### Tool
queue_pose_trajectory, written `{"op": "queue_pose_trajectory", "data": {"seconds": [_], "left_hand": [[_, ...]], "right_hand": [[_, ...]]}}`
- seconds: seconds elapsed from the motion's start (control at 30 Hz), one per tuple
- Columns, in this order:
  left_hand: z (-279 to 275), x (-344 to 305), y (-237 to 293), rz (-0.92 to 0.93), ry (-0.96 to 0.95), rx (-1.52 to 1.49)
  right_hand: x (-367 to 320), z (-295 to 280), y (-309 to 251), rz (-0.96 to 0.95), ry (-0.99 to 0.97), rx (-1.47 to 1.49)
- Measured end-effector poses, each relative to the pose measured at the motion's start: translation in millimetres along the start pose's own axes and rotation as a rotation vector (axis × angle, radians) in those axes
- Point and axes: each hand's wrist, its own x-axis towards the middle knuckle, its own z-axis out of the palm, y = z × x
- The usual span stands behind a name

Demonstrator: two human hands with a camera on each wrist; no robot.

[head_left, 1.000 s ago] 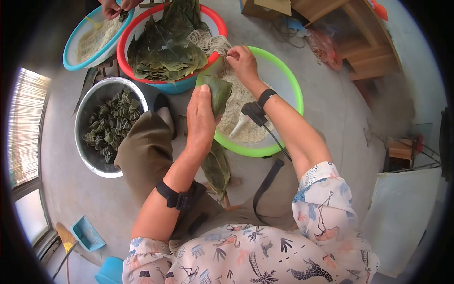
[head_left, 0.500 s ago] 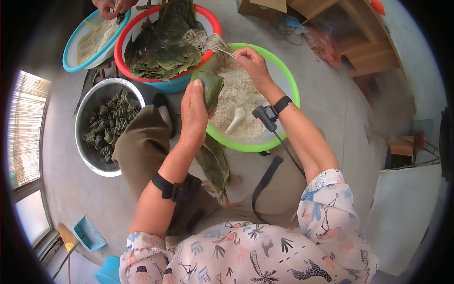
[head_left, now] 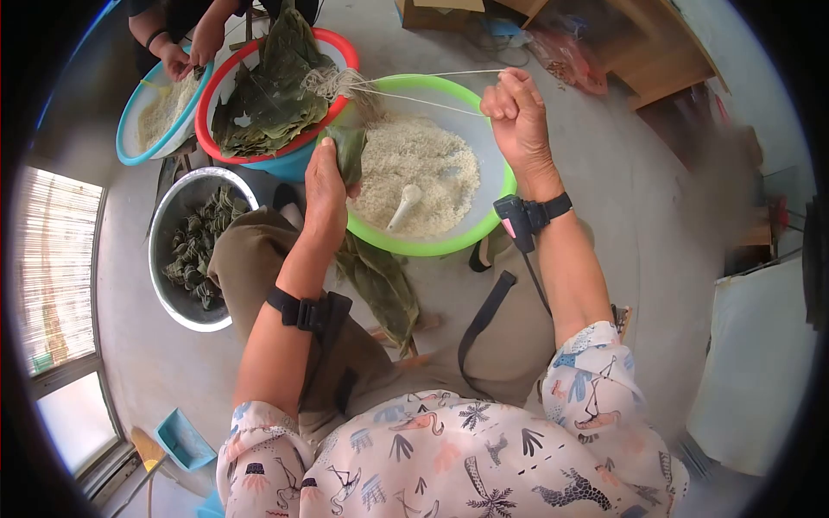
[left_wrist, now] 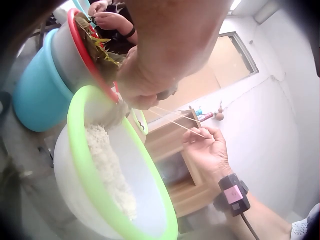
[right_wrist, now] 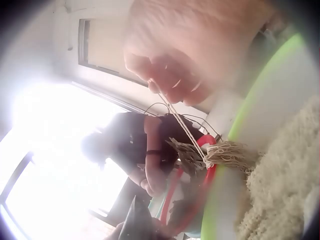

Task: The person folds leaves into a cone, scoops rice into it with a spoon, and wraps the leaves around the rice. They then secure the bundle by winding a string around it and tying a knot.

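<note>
In the head view my left hand [head_left: 324,192] grips a leaf-wrapped rice dumpling [head_left: 350,155], thumb along its side, at the left rim of a green-rimmed basin [head_left: 451,247]. Loose rice [head_left: 423,160] and a white spoon [head_left: 404,205] lie in that basin. My right hand [head_left: 521,121], fingers curled, pinches strands of string [head_left: 432,77] above the basin's far right. They stretch taut from a string bundle [head_left: 331,84] draped over the rim of a red-rimmed basin [head_left: 352,62]. Large green leaves [head_left: 268,99] fill that one. The right wrist view shows the strands running from my fingertips [right_wrist: 152,86] to the bundle.
At left, a metal basin [head_left: 158,276] holds several tied dumplings [head_left: 203,246]. Behind it another person's hands [head_left: 192,59] work over a blue-rimmed basin [head_left: 123,142] of rice. More leaves [head_left: 380,289] lie between my knees. A blue dustpan [head_left: 184,439] is on the floor.
My right hand has moved right, away from the bundle, pulling string out into long taut strands. The left hand still holds the dumpling. The head view has shifted, showing more of the other person.
</note>
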Motion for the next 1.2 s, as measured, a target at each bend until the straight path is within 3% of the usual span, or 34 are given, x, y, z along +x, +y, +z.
{"op": "queue_pose_trajectory", "data": {"seconds": [0.07,0.17,0.2,0.23,0.3,0.33,0.4,0.53,0.57,0.63,0.73,0.9,1.2], "left_hand": [[7,3,-2,-0.006,0.000,0.012],[19,10,-4,-0.053,0.008,-0.009],[24,11,-5,-0.052,-0.042,-0.047],[30,9,-2,-0.059,-0.093,-0.085],[47,3,9,-0.080,-0.150,-0.075],[57,0,15,-0.113,-0.210,-0.120],[77,-6,22,-0.164,-0.323,-0.198],[100,-7,16,-0.320,-0.340,-0.209],[101,-6,15,-0.328,-0.344,-0.197],[98,1,13,-0.480,-0.558,-0.295],[73,20,3,-0.565,-0.611,-0.293],[33,38,10,-0.608,-0.599,-0.347],[3,45,20,-0.636,-0.576,-0.277]], "right_hand": [[-4,-15,-17,-0.082,-0.019,0.176],[-16,-38,-39,-0.090,0.057,0.115],[-20,-50,-36,-0.095,0.041,-0.088],[-25,-53,-36,-0.100,0.059,-0.080],[-37,-46,-32,0.210,-0.079,-0.481],[-41,-41,-26,0.213,-0.063,-0.470],[-48,-28,-17,0.278,-0.210,-0.798],[-55,-20,-1,0.167,-0.290,-0.666],[-51,-26,0,0.166,-0.278,-0.658],[-42,-34,1,0.109,-0.244,-0.687],[-40,-45,-16,0.035,-0.088,-0.778],[-34,-73,-20,0.011,0.033,-0.747],[-35,-77,-28,-0.082,0.272,-1.246]]}}
